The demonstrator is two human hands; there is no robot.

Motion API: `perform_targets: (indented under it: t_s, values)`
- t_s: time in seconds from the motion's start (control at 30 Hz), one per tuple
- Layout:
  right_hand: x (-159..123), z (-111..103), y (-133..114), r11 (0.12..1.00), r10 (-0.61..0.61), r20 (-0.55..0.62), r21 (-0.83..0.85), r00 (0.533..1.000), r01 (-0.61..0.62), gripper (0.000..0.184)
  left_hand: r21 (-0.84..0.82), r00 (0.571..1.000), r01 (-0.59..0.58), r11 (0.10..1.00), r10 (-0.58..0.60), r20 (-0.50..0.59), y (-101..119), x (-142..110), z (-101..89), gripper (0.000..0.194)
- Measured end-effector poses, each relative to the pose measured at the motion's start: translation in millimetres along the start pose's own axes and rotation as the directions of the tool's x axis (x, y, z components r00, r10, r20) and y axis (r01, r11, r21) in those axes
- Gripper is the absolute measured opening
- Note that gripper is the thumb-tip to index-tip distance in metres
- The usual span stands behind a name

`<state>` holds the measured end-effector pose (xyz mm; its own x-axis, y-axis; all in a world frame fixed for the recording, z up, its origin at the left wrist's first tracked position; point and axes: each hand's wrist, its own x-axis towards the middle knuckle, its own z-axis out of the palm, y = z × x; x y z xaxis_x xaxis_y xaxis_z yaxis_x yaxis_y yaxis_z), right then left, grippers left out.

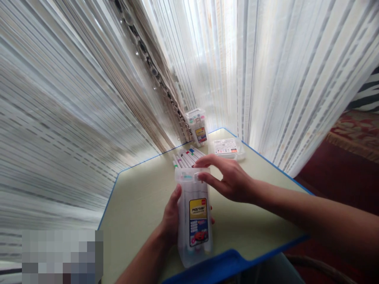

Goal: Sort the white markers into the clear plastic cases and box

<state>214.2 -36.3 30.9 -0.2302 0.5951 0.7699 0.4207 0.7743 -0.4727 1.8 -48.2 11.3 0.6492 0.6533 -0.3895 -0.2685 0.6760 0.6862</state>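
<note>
A clear plastic marker case (195, 221) with a yellow and blue label stands upright near the front of the table. My left hand (171, 217) is wrapped round its left side from behind. My right hand (229, 178) rests on the case's top, its fingers curled over the lid (189, 174). Just behind the case, several loose markers (186, 157) lie side by side on the table.
The pale table (139, 205) has a blue rim and sits in a corner of sheer white curtains (89, 98). A second marker case (197, 127) stands at the back. A flat clear box (227, 148) lies to its right. Dark red floor (331, 173) shows at right.
</note>
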Motion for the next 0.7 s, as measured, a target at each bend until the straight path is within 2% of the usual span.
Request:
perform_targets:
  t_s: [0.07,0.13,0.23,0.3,0.5,0.7]
  values:
    - [1,1,3,0.936,0.206,0.046,0.281,0.977,-0.211,0.031,0.02,0.999,-0.013,1.0,0.012,0.038,1,-2,-2.8,0.076]
    - [2,3,3,0.789,0.32,0.172,0.496,0.932,-0.362,0.038,0.041,0.997,-0.019,0.999,0.015,0.081,2,-3,-5.7,0.076]
    - [1,5,-4,0.562,0.378,0.346,0.652,0.859,-0.51,0.041,0.051,0.988,0.0,0.999,-0.008,0.153,2,-6,-9.2,0.076]
    - [1,5,-9,0.487,0.394,0.377,0.688,0.838,-0.538,0.038,0.045,0.98,0.008,0.999,-0.017,0.197,1,-7,-10.7,0.076]
    - [0,3,-18,0.457,0.407,0.349,0.723,0.844,-0.518,0.033,0.044,0.962,-0.01,0.999,-0.002,0.274,-4,-7,-14.2,0.079]
    - [-2,4,-16,0.532,0.422,0.312,0.675,0.852,-0.511,0.033,0.06,0.961,0.011,0.998,-0.027,0.276,-6,-6,-17.9,0.082]
